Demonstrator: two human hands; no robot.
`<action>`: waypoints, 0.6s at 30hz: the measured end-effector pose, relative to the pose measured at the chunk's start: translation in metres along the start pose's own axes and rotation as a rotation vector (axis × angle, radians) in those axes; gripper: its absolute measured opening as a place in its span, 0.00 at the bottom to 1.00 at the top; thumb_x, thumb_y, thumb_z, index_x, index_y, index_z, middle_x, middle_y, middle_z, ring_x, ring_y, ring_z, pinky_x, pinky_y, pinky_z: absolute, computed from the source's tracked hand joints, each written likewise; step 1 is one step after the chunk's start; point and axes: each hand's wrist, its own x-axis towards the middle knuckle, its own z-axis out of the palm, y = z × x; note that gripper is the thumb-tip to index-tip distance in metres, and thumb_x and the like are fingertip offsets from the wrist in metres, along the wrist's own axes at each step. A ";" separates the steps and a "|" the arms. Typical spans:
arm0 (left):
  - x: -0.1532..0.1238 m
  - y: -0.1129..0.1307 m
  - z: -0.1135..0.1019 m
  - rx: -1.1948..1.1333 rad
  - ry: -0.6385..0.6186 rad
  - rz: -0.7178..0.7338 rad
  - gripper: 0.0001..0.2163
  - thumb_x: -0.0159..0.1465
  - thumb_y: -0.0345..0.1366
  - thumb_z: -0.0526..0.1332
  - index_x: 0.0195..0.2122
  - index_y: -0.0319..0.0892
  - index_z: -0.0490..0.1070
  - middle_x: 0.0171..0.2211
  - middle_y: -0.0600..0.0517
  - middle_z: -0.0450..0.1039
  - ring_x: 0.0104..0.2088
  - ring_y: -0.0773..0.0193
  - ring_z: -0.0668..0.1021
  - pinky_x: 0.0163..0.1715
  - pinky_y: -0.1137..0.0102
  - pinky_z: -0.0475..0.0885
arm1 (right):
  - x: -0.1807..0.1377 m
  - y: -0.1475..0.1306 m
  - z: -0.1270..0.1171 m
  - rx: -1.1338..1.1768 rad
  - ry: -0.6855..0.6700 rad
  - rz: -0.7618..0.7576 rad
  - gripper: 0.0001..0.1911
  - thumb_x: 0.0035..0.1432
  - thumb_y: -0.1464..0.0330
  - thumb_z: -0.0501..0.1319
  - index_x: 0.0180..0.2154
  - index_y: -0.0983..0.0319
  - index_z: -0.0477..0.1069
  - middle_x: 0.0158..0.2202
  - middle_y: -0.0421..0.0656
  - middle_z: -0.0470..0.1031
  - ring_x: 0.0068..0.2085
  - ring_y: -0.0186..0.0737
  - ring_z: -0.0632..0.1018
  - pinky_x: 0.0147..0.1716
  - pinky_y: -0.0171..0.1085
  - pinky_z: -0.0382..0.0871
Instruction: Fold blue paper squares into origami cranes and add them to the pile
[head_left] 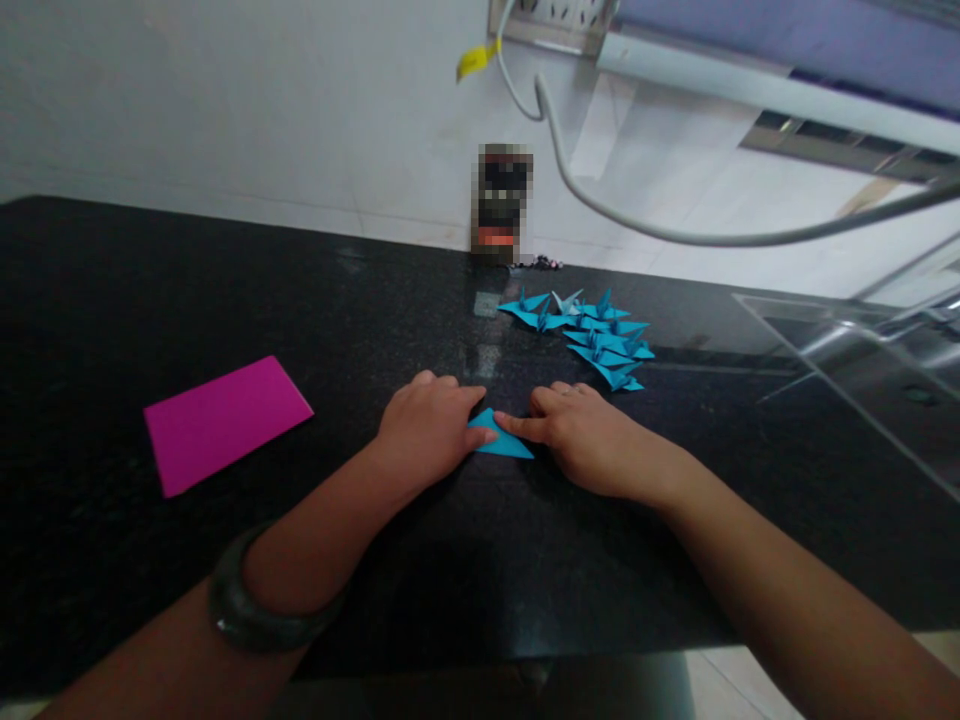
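On the desk (420, 600), near the front: a triangular blue paper (511, 446) is laid flat, well apart from the pink paper (227, 425).
Left hand (427, 425): the blue paper is pressed by the thumb; whether it is also pinched beneath cannot be told.
Right hand (581, 432): the upper edge is touched by the outstretched index finger; the other fingers are curled.
Blue paper's edges: they could be creased askew if pressure is uneven.
Blue cranes (616, 343): they could be jostled if the right hand is swung forward.
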 end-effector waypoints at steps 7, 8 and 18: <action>0.000 0.000 -0.001 -0.008 -0.013 -0.012 0.17 0.58 0.46 0.56 0.45 0.45 0.71 0.39 0.47 0.73 0.41 0.54 0.71 0.39 0.64 0.65 | -0.019 -0.015 -0.014 -0.059 -0.068 0.017 0.22 0.58 0.72 0.51 0.55 0.54 0.64 0.36 0.48 0.70 0.36 0.44 0.69 0.33 0.40 0.54; 0.000 0.000 -0.001 -0.008 -0.015 -0.014 0.17 0.58 0.45 0.56 0.45 0.45 0.71 0.39 0.47 0.73 0.41 0.53 0.71 0.39 0.64 0.65 | -0.021 -0.018 -0.015 -0.063 -0.073 0.020 0.22 0.58 0.71 0.51 0.54 0.54 0.65 0.36 0.49 0.70 0.36 0.44 0.69 0.33 0.40 0.55; 0.000 0.001 -0.002 -0.004 -0.015 -0.022 0.19 0.58 0.47 0.57 0.49 0.46 0.70 0.40 0.47 0.73 0.41 0.53 0.71 0.39 0.64 0.65 | -0.031 -0.028 -0.023 -0.039 -0.041 0.001 0.17 0.58 0.72 0.51 0.48 0.58 0.70 0.34 0.47 0.70 0.34 0.44 0.70 0.34 0.43 0.59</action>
